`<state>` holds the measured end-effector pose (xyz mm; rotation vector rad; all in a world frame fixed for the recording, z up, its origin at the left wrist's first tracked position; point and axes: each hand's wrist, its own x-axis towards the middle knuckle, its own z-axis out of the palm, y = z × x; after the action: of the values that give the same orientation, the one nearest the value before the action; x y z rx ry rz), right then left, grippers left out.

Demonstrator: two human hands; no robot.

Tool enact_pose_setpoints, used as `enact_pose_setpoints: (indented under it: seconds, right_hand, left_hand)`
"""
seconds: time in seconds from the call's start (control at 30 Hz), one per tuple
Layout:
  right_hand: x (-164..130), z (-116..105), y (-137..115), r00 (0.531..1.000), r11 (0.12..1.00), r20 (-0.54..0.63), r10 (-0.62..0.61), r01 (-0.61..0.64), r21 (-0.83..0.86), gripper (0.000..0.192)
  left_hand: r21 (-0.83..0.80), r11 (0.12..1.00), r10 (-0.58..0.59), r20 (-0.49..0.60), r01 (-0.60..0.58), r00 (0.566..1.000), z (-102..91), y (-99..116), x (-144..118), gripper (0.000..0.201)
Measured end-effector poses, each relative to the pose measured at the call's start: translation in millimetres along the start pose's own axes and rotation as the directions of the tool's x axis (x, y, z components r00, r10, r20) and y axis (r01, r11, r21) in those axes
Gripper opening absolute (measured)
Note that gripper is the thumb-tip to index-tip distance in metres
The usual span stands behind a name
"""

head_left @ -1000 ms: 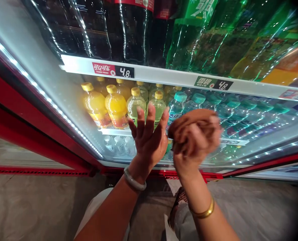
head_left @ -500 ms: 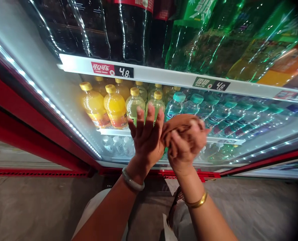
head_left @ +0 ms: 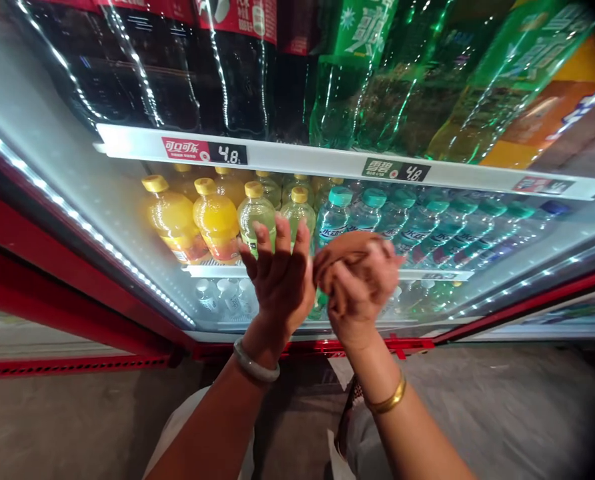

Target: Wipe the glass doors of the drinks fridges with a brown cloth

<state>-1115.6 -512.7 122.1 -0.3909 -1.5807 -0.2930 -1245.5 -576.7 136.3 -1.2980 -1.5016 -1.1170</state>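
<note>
My left hand (head_left: 282,277) is raised with its fingers spread in front of the pale green bottles, holding nothing. Wrapped in the fingers of my right hand (head_left: 360,293) is a bunched brown cloth (head_left: 350,248), close beside the left hand. Past the hands stands a lit drinks fridge. Its middle shelf bears yellow juice bottles (head_left: 215,213), pale green bottles (head_left: 256,207) and a row of clear bottles with teal caps (head_left: 335,210). Whether either hand touches a glass pane cannot be made out.
Large cola bottles (head_left: 242,73) and green soda bottles (head_left: 347,87) fill the upper shelf, above a white price rail (head_left: 297,160). Small clear bottles (head_left: 227,297) sit at the bottom. A red frame (head_left: 77,293) runs along the left side. Grey concrete floor (head_left: 487,407) lies below.
The view has shifted, so shelves and hands both appear farther left, and the shelves slightly lower. My hands keep nearly the same pose, the cloth still in the right one.
</note>
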Motion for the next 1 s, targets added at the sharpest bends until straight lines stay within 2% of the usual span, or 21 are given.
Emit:
enact_pose_setpoints:
  seconds: [0.07,0.1,0.17,0.23,0.3,0.4,0.5,0.57,0.63,0.73,0.8,0.87,1.0]
  right_hand:
    - [-0.9,0.0,-5.4,0.996,1.000,0.085,-0.018,0.017,0.017,0.033]
    - [2.2,-2.2,-2.2,0.998,1.000,0.064,-0.004,0.002,0.025,0.031]
    - [12.8,-9.3,12.6,0.996,0.998,-0.059,0.066,-0.065,0.022,0.037]
    - [22.5,-16.9,28.9,0.974,0.990,-0.188,0.128,-0.135,-0.028,0.049]
    - [24.2,-20.6,34.9,0.963,0.982,-0.222,0.150,-0.172,-0.080,0.060]
    - [11.1,-15.9,17.6,0.982,0.986,-0.118,0.148,-0.156,-0.058,0.056]
    - [-1.2,-8.1,-6.5,0.996,0.999,0.070,0.053,-0.053,-0.001,0.038]
    - [1.9,-8.8,-7.5,0.992,1.000,0.127,0.010,-0.011,0.008,0.033]
    - [13.5,-15.0,6.8,0.997,0.998,0.046,0.058,-0.057,-0.021,0.035]
    - [30.4,-25.6,36.3,0.974,0.982,-0.172,0.150,-0.167,-0.088,0.054]
    - [30.5,-27.2,43.2,0.962,0.978,-0.228,0.147,-0.176,-0.113,0.065]
    - [20.3,-23.1,34.4,0.977,0.985,-0.179,0.116,-0.136,-0.103,0.064]
    - [-3.0,-12.9,7.1,0.998,1.000,0.057,0.011,-0.009,-0.021,0.042]
  left_hand:
    - [-0.022,1.000,0.017,0.010,-0.017,1.000,-0.4,-1.0,-0.4,0.071]
    - [-0.025,1.000,0.016,0.014,-0.015,1.000,-0.8,-1.0,-0.4,0.071]
    - [-0.010,1.000,0.011,0.013,-0.011,1.000,-1.3,-0.2,-0.3,0.074]
    - [0.014,1.000,0.019,0.017,-0.019,1.000,-1.2,1.1,-0.3,0.077]
    - [0.035,0.999,0.034,0.021,-0.034,0.999,-0.9,1.7,-0.9,0.079]
    - [0.016,0.999,0.031,0.036,-0.032,0.999,-0.6,0.6,-2.9,0.077]
    - [-0.039,0.999,0.034,0.035,-0.033,0.999,-1.2,0.6,-4.9,0.070]
    - [-0.046,0.999,0.022,0.044,-0.020,0.999,-1.7,4.1,-5.3,0.069]
    - [-0.027,0.999,-0.020,0.080,0.022,0.997,-1.8,9.9,-5.3,0.073]
    - [0.001,0.999,-0.048,0.105,0.048,0.993,-0.4,16.8,-6.0,0.081]
    - [0.009,1.000,-0.026,0.111,0.025,0.993,1.3,17.3,-7.3,0.085]
    - [0.016,1.000,-0.014,0.117,0.013,0.993,3.4,15.0,-9.0,0.087]
    - [0.011,1.000,0.000,0.076,-0.001,0.997,7.0,10.7,-10.5,0.076]
